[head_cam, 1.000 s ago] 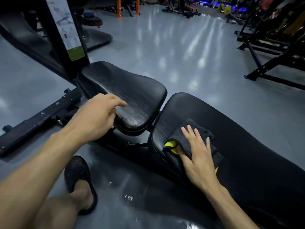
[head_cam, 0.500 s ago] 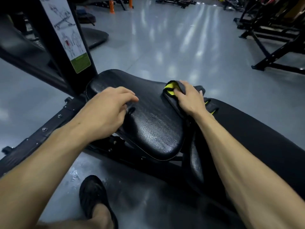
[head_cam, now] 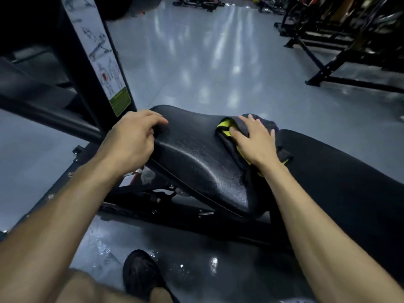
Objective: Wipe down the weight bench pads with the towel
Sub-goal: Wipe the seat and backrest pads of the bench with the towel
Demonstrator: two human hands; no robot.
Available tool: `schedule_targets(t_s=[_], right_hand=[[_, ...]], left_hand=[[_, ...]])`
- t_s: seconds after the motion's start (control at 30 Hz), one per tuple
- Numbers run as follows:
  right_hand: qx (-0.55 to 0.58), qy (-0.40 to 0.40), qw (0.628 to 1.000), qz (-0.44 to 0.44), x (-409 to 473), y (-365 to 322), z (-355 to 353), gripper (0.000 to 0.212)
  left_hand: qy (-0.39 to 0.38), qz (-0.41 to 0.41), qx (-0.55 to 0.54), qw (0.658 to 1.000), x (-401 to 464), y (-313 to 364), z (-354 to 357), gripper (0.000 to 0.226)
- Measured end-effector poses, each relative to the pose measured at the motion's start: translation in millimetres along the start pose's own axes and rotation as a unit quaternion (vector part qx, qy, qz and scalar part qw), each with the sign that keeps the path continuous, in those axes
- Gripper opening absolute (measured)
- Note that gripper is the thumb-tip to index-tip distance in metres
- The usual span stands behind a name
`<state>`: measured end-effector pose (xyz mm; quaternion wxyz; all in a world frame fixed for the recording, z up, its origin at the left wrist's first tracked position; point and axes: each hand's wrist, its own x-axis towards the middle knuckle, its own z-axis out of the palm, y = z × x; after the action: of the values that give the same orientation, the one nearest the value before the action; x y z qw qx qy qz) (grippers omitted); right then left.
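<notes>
A black seat pad [head_cam: 196, 154] of the weight bench lies in the middle of the view, and the long black back pad [head_cam: 341, 171] runs off to the right. A dark grey towel with a yellow-green lining [head_cam: 227, 127] lies on the far right part of the seat pad. My right hand [head_cam: 255, 141] presses flat on the towel with straight fingers. My left hand [head_cam: 133, 138] grips the seat pad's left edge, its fingers curled over the rim.
A black upright post with an exercise sticker [head_cam: 105, 71] stands just left of the seat. The bench's frame rail [head_cam: 52, 193] runs along the floor at left. My shoe [head_cam: 140, 274] is below on the wet grey floor. Black racks [head_cam: 341, 47] stand at the far right.
My right hand slid the towel from the back pad's end up onto the seat pad. My left hand kept its grip on the seat's left edge while my view moved closer.
</notes>
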<state>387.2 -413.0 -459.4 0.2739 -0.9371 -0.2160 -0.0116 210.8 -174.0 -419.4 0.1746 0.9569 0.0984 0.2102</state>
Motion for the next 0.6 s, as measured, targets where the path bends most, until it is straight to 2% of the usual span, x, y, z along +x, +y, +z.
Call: schedule_targets(t_s=[0.03,0.1,0.17,0.23,0.27,0.33,0.4,0.47,0.53,0.6], right_hand=[[-0.001,0.001,1.0,-0.025,-13.4,-17.0,7.4,0.061],[0.0,-0.007,0.989,-0.151,-59.1,-54.2,18.1,0.069],[-0.051,-0.034,0.959,-0.278,-104.2,-73.8,25.4,0.08],[-0.083,-0.048,0.943,-0.318,-106.9,-74.5,25.3,0.085],[-0.061,-0.05,0.952,-0.297,-93.4,-72.7,21.4,0.084],[-0.003,-0.031,0.981,-0.193,-51.7,-68.2,17.2,0.077],[-0.011,0.009,0.997,-0.075,-6.3,-67.5,13.8,0.066],[-0.026,0.013,1.0,0.009,32.7,-77.0,16.3,0.058],[-0.02,-0.021,0.999,0.035,57.0,-105.2,28.3,0.056],[-0.002,-0.044,0.999,-0.015,67.2,-148.5,48.8,0.046]], left_hand=[[0.005,-0.003,-0.01,1.0,-0.1,-5.8,-2.7,0.043],[0.024,-0.006,-0.04,0.999,1.5,-16.1,-7.4,0.043],[0.034,-0.012,-0.071,0.997,3.1,-22.9,-9.5,0.043],[0.031,-0.023,-0.094,0.995,3.4,-31.2,-13.0,0.044],[0.029,-0.028,-0.103,0.994,3.3,-35.3,-14.6,0.045],[0.031,-0.033,-0.116,0.992,3.7,-44.7,-18.7,0.047],[0.024,-0.035,-0.132,0.99,2.7,-53.1,-22.3,0.05],[0.02,-0.047,-0.169,0.984,1.9,-59.9,-26.7,0.052],[0.034,-0.05,-0.202,0.977,0.2,-63.4,-32.8,0.051],[0.062,-0.049,-0.226,0.971,-1.4,-65.7,-40.7,0.049]])
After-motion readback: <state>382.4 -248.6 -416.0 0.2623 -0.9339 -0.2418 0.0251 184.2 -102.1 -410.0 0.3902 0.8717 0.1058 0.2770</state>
